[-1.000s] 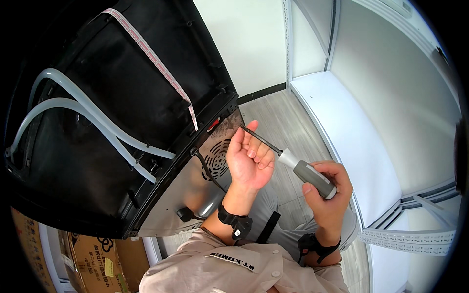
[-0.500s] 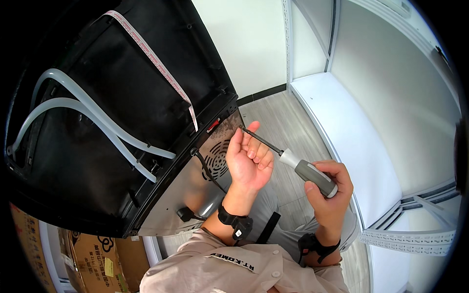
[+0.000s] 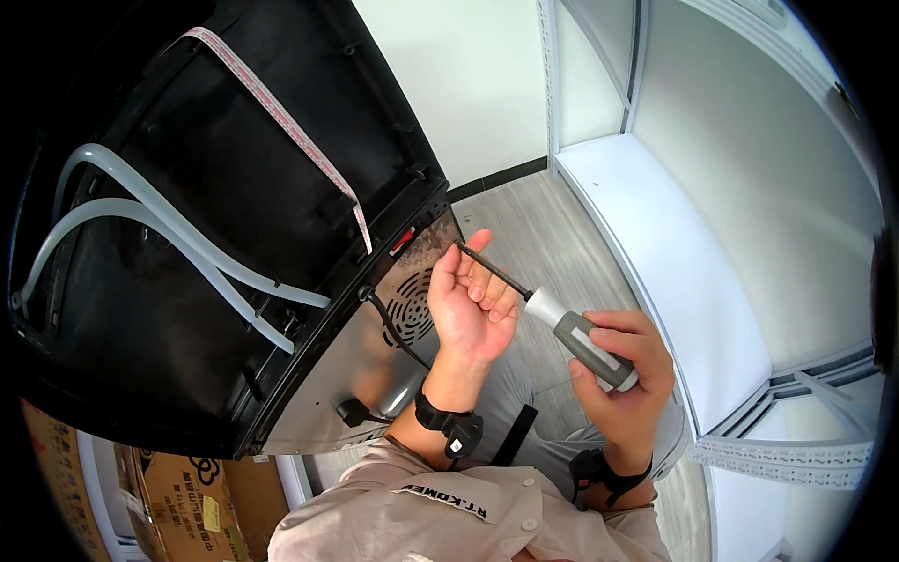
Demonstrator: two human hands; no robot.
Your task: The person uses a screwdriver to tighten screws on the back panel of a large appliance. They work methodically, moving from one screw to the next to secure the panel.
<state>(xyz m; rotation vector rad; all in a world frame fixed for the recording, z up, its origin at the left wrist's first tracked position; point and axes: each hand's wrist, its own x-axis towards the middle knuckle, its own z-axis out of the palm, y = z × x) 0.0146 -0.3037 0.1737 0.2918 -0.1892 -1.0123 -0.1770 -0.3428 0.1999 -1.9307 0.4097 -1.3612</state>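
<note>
Right hand (image 3: 629,367) — wrapped round the handle of one screwdriver (image 3: 545,308): probably light, rigid, best held by that thick grip. Left hand (image 3: 473,318) — thumb and fingers lightly closed about its shaft near the tip. Beyond: vented metal panel (image 3: 351,358); tip contact unclear.

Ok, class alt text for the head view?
A person's right grip holds a grey-handled screwdriver while the left grip holds its shaft toward the far end. Left of them: a metal panel, black housing and pale hoses.
</note>
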